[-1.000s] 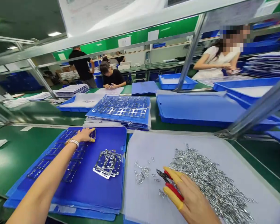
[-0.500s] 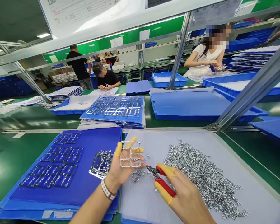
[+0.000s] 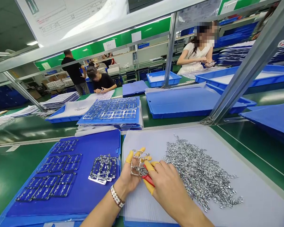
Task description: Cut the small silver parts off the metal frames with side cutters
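My left hand (image 3: 129, 175), with yellow finger cots, is shut on a small metal lattice frame (image 3: 137, 164). My right hand (image 3: 169, 186) grips red-handled side cutters (image 3: 148, 180), whose jaws sit at the frame's lower part. A heap of small, shiny metal pieces (image 3: 198, 171) lies just right of my right hand on a pale corrugated plastic sheet (image 3: 255, 198). To the left, a loose stack of metal frames (image 3: 103, 169) rests on a blue plastic folder (image 3: 85, 208), with rows of dark lattice frames (image 3: 54, 176) beside it.
A blue tray stack holding metal frames (image 3: 111, 110) stands beyond my work area. Further back are blue trays (image 3: 198, 101), aluminium posts (image 3: 241, 69) and green workbenches (image 3: 19, 126). Several co-workers (image 3: 101, 80) sit or stand beyond them, handling parts.
My left hand has moved right with the frame, closer to my right hand. The cutters' jaws have moved from beside the frame to its lower part.
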Motion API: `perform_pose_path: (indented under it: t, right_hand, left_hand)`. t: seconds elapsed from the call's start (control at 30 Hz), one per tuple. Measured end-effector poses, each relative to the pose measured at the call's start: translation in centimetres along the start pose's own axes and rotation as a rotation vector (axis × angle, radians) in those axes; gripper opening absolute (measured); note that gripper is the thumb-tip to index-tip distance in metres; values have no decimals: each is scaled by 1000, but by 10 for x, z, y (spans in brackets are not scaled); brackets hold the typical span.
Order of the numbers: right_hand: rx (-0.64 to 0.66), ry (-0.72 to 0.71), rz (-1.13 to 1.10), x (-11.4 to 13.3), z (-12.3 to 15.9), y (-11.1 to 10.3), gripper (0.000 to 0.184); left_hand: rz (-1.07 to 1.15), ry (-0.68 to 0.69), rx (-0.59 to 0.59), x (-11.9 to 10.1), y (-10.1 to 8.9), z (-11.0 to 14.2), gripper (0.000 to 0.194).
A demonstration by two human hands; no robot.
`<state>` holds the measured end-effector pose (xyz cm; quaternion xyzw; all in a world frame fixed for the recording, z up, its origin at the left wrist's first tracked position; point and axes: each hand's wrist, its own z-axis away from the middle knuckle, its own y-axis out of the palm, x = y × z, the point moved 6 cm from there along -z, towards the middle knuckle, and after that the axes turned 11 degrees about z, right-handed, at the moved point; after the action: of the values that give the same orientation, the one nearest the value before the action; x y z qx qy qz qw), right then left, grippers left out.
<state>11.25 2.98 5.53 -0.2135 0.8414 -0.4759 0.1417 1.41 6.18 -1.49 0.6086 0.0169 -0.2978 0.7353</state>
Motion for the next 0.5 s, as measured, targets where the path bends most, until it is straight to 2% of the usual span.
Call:
perform_pose_path:
  t: [0.3,0.5]
  right_hand:
    - [11,-42,52,3,-8,-5,34]
    - [65,-63,89,5,-11,-9,28]
  left_hand:
    - [-81,47,-36,-5,-2,3,59]
    - [-106,51,-41,-3,0,4,58]
